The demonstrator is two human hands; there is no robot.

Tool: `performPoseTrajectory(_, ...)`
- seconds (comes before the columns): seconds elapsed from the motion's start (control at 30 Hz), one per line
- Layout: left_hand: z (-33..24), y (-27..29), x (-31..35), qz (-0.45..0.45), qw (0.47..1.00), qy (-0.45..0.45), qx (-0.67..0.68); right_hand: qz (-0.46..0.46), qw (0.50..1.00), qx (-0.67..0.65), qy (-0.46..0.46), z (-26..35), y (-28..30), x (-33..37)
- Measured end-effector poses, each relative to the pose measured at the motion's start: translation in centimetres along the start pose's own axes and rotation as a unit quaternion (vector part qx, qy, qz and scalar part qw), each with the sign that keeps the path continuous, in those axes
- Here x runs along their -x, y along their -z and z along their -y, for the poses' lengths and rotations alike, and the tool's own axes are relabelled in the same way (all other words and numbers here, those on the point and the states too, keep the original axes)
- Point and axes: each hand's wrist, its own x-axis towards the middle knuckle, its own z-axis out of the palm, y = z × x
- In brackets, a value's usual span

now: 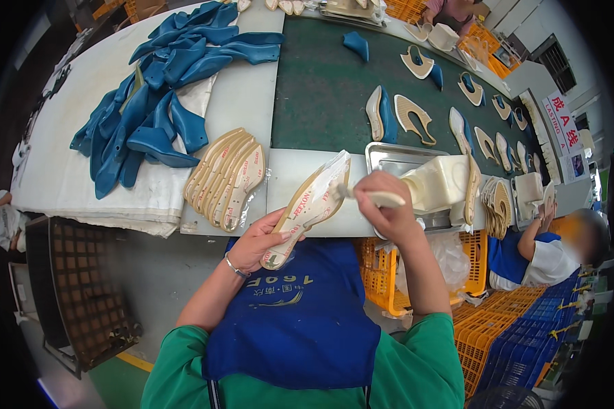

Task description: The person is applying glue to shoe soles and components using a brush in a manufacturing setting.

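My left hand (258, 242) grips a shoe insole (314, 204) by its narrow heel end, thumb on top. The insole is tan-edged with red print, tilted up above the front of the table, and its broad end looks whitish and wet. In my right hand (387, 210) is a brush (389, 199) with a pale handle; its head touches the insole's right edge. Just right of that hand, a cream plastic container (440, 184) stands in a metal tray (387, 151). Left of the held insole lies a row of overlapping insoles (228, 177).
Blue shoe lasts (177, 61) are heaped on a white cloth at the far left. A green conveyor belt (314, 88) carries lasts paired with shoe pieces. Yellow crates (382, 273) stand below the table edge. A co-worker (539, 252) sits at the right; another person is at the far side.
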Motion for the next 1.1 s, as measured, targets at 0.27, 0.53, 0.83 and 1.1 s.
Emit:
performPoseTrajectory(0.27,-0.1,0.2,0.4,-0.002,1.000,0.001,-0.018,-0.144,0.983,-0.007,-0.115,-3.3,2.3,-1.2)
performPoseTrajectory(0.53,-0.1,0.3,0.0,0.010,1.000,-0.006,0.002,-0.029,0.981,-0.137,-0.132,-0.5,0.4,-0.7)
performPoseTrajectory(0.83,-0.8,-0.7,-0.1,0.025,0.998,-0.024,0.045,-0.152,0.971,-0.090,-0.159,-0.5,-0.7,-0.6)
performPoseTrajectory(1.1,-1.3,-2.2,-1.3,-0.008,0.996,-0.045,0.079,-0.106,0.973,-0.156,-0.132,2.1,-5.2,2.1)
